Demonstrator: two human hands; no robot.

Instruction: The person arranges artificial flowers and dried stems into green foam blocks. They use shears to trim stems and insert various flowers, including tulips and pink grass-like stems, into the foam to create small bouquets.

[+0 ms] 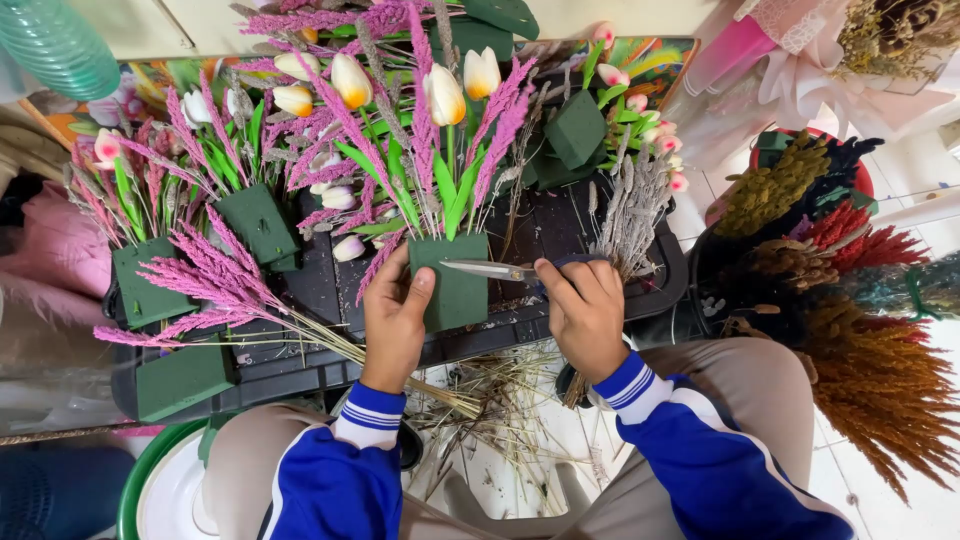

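Left hand (395, 318) wraps the green foam block (450, 282), thumb on its front face, fingers closed round its left side; right hand (585, 312) closed on scissors (492, 268) — blades near shut, tips pointing at the block's top edge, just above the left thumb. Block is already packed w/ tulips (445, 95) & pink plumes (420, 120) rising above the grip; looks nearly done, maybe trimming left. Beside it, other filled blocks (258, 222) on the black tray (330, 290); one bare block (180, 378) lower left is unfilled.

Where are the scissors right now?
The scissors are in the right hand, near the middle of the head view, blades pointing left at the green foam block the left hand holds.
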